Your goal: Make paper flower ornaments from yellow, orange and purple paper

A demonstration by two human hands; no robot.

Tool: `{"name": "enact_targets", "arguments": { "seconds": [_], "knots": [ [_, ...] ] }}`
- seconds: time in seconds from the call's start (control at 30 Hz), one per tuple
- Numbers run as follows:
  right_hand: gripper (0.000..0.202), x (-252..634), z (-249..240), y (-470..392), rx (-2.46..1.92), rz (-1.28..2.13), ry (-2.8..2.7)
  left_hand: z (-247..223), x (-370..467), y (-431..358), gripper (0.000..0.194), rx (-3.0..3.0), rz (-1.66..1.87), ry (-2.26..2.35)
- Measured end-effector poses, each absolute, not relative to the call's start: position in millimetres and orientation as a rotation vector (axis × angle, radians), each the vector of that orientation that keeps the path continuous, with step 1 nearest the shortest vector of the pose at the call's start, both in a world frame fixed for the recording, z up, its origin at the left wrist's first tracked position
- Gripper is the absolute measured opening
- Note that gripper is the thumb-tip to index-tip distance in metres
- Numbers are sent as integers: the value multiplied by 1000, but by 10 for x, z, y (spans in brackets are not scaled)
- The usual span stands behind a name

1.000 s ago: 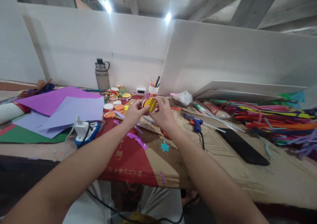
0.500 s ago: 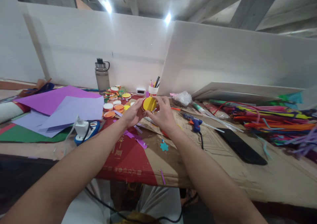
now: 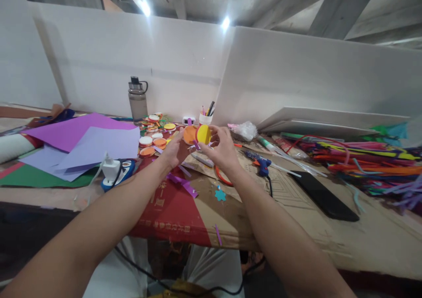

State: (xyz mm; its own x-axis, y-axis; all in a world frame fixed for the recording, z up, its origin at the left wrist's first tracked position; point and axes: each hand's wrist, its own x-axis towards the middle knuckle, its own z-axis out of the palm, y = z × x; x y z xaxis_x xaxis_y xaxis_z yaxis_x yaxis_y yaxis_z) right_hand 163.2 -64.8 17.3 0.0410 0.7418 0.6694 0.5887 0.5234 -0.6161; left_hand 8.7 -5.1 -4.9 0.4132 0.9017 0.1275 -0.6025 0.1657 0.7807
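Observation:
An orange disc is gripped at its left edge by the closed fingers of my left hand. My right hand pinches a yellow disc with a red rim, tilted and close against the orange one. Bits of purple strip show above and below the two discs. Whether the discs touch cannot be told. Left of my hands lie several other round discs in orange and white. Below my right hand is an orange-red ring, partly hidden by the wrist. A teal flower-shaped cutout lies nearer me.
On the right are a blue glue gun, a black phone and a pile of coloured pipe cleaners. Purple sheets and a white plug lie left. A bottle and a pen cup stand behind.
The yellow disc has shifted right and turned on edge in my right hand. The orange disc now shows beside it in my left hand, with purple strip visible.

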Motion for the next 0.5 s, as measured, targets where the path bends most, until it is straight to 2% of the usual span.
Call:
{"name": "enact_targets", "arguments": {
  "seconds": [0.3, 0.5],
  "knots": [
    [26, 1655, 58, -654, -1492, 271, -2103, 49, -33, -13, 50, 790, 1336, 527],
    [39, 1714, -22, -590, -1457, 509, -2097, 54, -22, -21, 46, 694, 1284, 463]
  ]
}}
